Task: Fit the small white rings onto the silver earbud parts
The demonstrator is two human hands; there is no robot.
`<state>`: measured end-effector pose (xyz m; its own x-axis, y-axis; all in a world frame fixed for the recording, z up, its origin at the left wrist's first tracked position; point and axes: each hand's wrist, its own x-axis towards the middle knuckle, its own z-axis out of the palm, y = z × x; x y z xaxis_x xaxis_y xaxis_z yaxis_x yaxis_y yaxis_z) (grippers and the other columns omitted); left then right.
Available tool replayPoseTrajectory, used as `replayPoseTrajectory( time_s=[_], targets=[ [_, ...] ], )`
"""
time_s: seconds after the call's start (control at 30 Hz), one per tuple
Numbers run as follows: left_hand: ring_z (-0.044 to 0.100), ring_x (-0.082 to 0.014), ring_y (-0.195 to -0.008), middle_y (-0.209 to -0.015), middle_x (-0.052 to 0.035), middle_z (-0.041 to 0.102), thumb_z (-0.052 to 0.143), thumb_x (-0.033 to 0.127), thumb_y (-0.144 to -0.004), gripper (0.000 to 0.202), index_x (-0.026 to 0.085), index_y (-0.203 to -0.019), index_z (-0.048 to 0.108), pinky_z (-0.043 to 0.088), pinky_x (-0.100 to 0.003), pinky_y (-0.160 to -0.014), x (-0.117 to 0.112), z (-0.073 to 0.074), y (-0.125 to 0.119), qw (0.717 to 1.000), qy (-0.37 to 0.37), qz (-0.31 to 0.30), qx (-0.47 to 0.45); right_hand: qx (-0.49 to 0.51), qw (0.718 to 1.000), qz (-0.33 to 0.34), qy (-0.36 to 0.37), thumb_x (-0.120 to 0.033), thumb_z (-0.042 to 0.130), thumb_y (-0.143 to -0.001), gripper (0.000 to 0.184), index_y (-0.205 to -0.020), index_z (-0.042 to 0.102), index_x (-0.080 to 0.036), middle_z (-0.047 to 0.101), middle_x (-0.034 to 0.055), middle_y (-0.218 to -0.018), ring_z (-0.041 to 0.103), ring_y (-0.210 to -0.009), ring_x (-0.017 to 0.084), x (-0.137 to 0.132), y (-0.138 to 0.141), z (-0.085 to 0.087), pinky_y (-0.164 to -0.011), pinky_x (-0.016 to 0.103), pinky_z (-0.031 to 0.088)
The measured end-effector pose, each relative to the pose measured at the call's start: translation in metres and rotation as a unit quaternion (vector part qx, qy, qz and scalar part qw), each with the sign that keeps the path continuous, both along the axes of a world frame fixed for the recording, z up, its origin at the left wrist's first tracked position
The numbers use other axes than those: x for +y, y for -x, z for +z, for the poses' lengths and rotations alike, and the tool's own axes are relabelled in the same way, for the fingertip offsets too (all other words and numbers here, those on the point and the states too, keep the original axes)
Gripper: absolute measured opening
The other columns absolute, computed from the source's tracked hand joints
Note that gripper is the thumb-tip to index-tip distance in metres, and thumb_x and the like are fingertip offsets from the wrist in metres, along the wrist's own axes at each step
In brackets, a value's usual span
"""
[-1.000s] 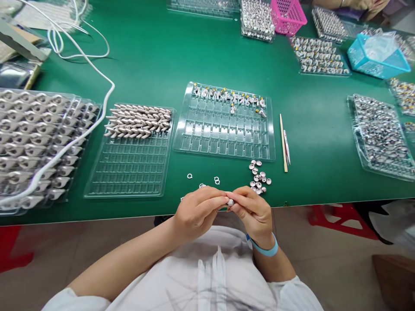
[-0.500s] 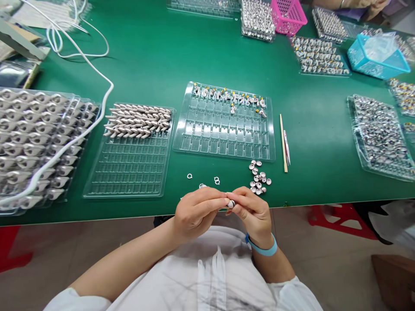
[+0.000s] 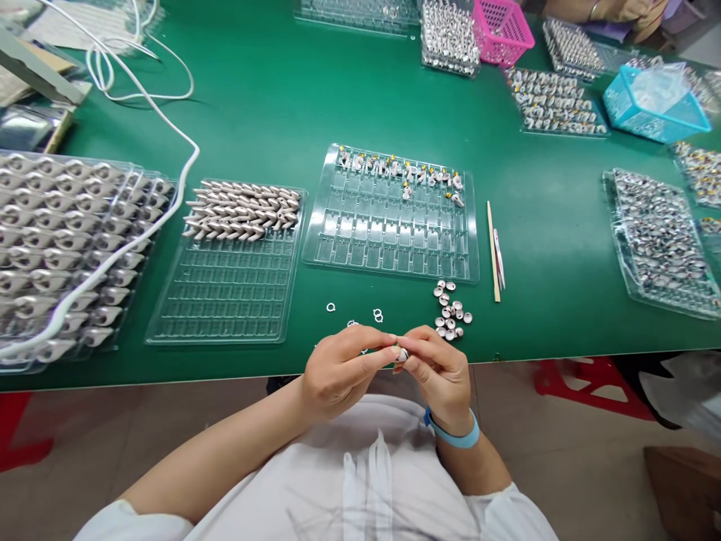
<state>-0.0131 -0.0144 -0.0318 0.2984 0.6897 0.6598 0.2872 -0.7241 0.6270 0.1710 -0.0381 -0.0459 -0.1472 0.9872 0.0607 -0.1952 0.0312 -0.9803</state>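
Between the fingertips of both hands is a small silvery metal part (image 3: 402,355), mostly covered, at the table's near edge. My left hand (image 3: 346,372) is closed, its fingers pinching the part from the left. On the other side my right hand (image 3: 436,372), with a blue band at the wrist, pinches the same part. Several small round metal caps (image 3: 451,309) lie just beyond my right hand. Thin white rings (image 3: 378,315) are scattered beyond my left hand, some partly hidden by it. A clear tray (image 3: 388,255) farther back holds small parts with yellow bits in its upper rows.
To the left, a second clear tray (image 3: 217,300) carries grey metal parts, beside stacked trays of larger grey parts (image 3: 61,225) crossed by a white cable (image 3: 185,169). Tweezers (image 3: 499,259) and a wooden stick (image 3: 493,252) lie right. Beyond are pink (image 3: 503,34) and blue baskets (image 3: 653,109).
Both hands keep their pinch on the small metal part, with only a slight shift of the fingers. The whole view has moved a little.
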Motion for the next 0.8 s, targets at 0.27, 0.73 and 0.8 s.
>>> replayPoseTrajectory(
  time_s=[0.27,0.73,0.8],
  targets=[
    [0.070,-0.0152,-0.083,-0.094,-0.0101,0.072,0.053,0.004,-0.092,0.022,0.015,-0.105,0.066,0.057,-0.027,-0.072,0.000,0.004,0.000,1.000,0.005,-0.007,0.004,-0.009,1.000,0.002,0.009,-0.026,0.068,-0.087,0.020,-0.106,0.074,-0.026,0.063,0.0058,-0.095,0.065,-0.076,0.015,0.000,-0.002,0.002,-0.060,0.028,0.061],
    [0.070,-0.0144,-0.080,-0.089,-0.0098,0.074,0.052,0.003,-0.092,0.024,0.014,-0.109,0.064,0.058,-0.025,-0.071,0.003,0.009,-0.002,0.999,0.007,-0.040,-0.025,0.047,0.998,0.035,0.034,-0.020,0.068,-0.087,0.021,-0.106,0.075,-0.026,0.063,0.0061,-0.097,0.066,-0.077,0.015,0.001,-0.005,0.006,-0.061,0.028,0.062],
    [0.070,-0.0143,-0.079,-0.089,-0.0098,0.074,0.052,0.002,-0.091,0.024,0.014,-0.107,0.064,0.058,-0.025,-0.069,0.003,0.010,-0.003,0.999,0.009,-0.041,-0.024,0.065,0.996,0.039,0.048,-0.019,0.068,-0.087,0.021,-0.106,0.075,-0.026,0.063,0.0058,-0.096,0.065,-0.077,0.014,0.001,-0.005,0.003,-0.061,0.028,0.061]
  ],
)
